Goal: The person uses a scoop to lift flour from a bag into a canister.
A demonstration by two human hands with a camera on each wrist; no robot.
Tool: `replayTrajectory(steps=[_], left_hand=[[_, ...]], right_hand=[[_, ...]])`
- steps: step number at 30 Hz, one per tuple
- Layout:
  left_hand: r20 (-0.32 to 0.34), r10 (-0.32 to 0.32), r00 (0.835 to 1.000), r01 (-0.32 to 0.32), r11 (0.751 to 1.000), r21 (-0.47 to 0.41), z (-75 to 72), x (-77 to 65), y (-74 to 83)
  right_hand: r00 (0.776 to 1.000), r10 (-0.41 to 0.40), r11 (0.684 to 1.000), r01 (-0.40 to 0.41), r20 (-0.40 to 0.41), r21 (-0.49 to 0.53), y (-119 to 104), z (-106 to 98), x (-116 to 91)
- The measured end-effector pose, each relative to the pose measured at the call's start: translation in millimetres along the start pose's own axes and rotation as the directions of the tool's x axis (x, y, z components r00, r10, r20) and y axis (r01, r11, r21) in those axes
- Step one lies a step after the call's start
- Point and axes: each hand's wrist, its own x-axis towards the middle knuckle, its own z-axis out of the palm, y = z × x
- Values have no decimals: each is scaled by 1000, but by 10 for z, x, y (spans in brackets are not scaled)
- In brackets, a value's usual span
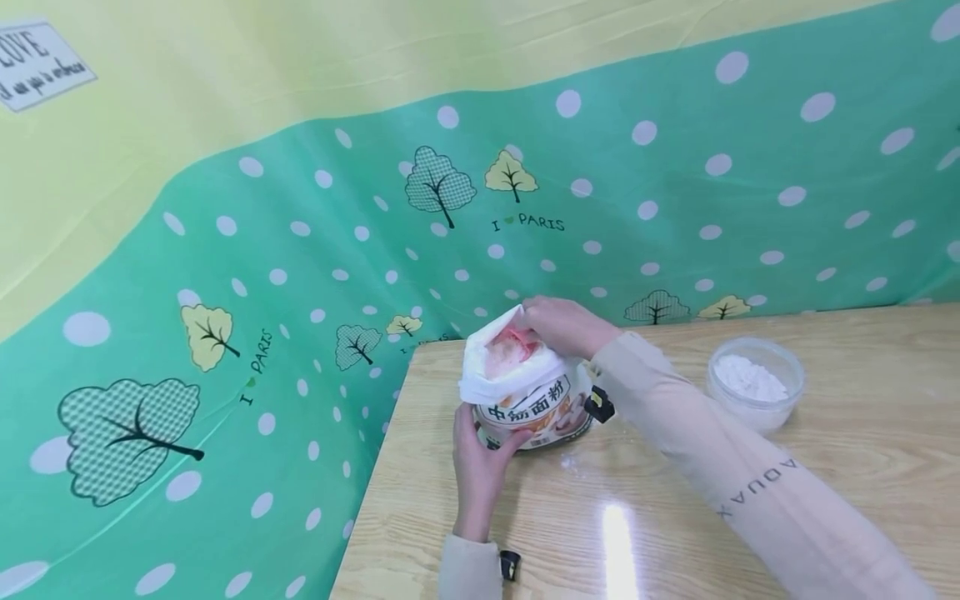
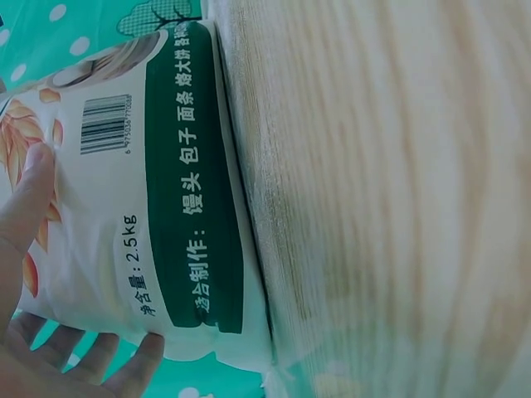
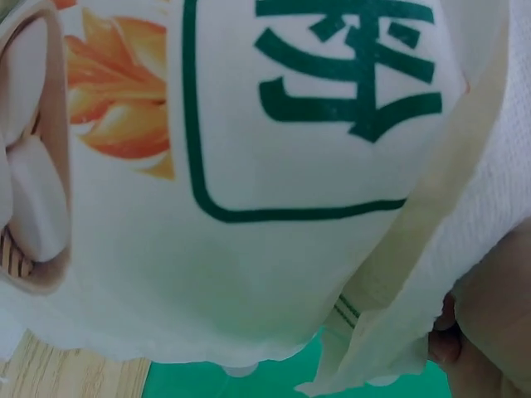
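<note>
A white flour bag (image 1: pixel 536 412) with dark green lettering stands upright on the table, its mouth open and its rim folded outward. My left hand (image 1: pixel 480 462) grips its lower left side, thumb across the printed front. The left wrist view shows that thumb on the bag (image 2: pixel 99 191) near the barcode, fingers round the side. At the back right of the mouth, my right hand (image 1: pixel 562 323) grips the rim; its fingertips are mostly hidden. Inside the opening lies something red (image 1: pixel 527 342), partly hidden. In the right wrist view, the right hand (image 3: pixel 498 315) is at the folded rim.
To the right stands a clear round tub (image 1: pixel 780 408) holding white powder (image 1: pixel 750 379). The wooden table (image 1: pixel 570 533) meets a green and yellow dotted cloth (image 1: pixel 315 208) at its back and left edges. White specks lie on the table before the bag.
</note>
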Motion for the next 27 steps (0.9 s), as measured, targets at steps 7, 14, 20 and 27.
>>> replayTrajectory(steps=[7, 14, 20, 27], left_hand=[[-19, 23, 1000, -23, 1000, 0, 27, 13, 20], [-24, 4, 1000, -4, 1000, 19, -37, -4, -27], [-16, -2, 1000, 2, 1000, 2, -39, 6, -17], [-20, 17, 1000, -17, 1000, 0, -12, -3, 0]], right_hand=[[999, 28, 999, -27, -28, 27, 25, 8, 11], [1000, 9, 1000, -9, 4, 15, -85, -2, -8], [1000, 15, 1000, -15, 17, -1, -100, -26, -18], [998, 26, 1000, -26, 64, 2, -93, -103, -23]])
